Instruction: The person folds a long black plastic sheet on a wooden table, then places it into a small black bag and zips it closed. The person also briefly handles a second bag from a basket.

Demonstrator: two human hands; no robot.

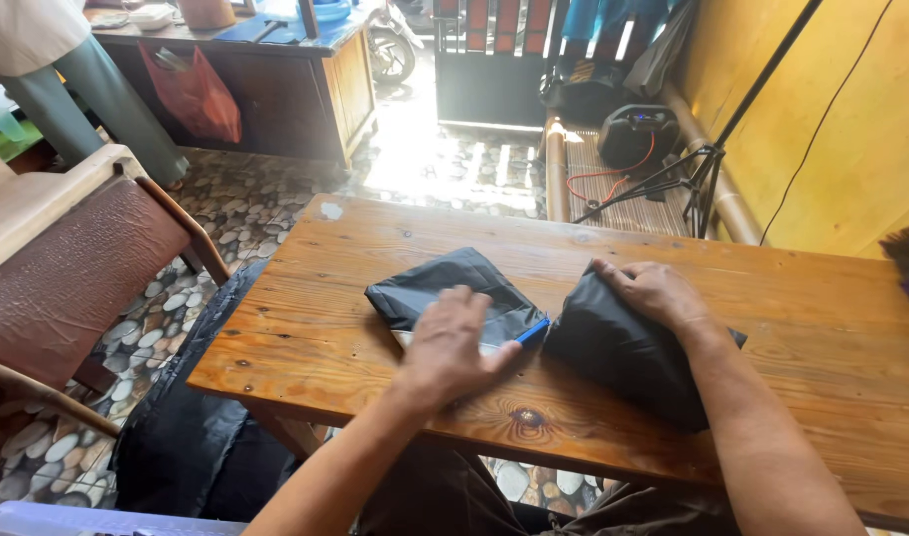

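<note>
wooden table [802,328] | two black plastic-wrapped parcels [454,288] [623,347] | blue pen [533,331]

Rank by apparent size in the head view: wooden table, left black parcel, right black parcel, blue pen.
1. wooden table
2. right black parcel and left black parcel: similar, unranked
3. blue pen

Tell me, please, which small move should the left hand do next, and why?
Probably press and smooth the flat black parcel: the left hand lies open on its near edge, while the right hand rests on the bulkier black bundle.
</note>
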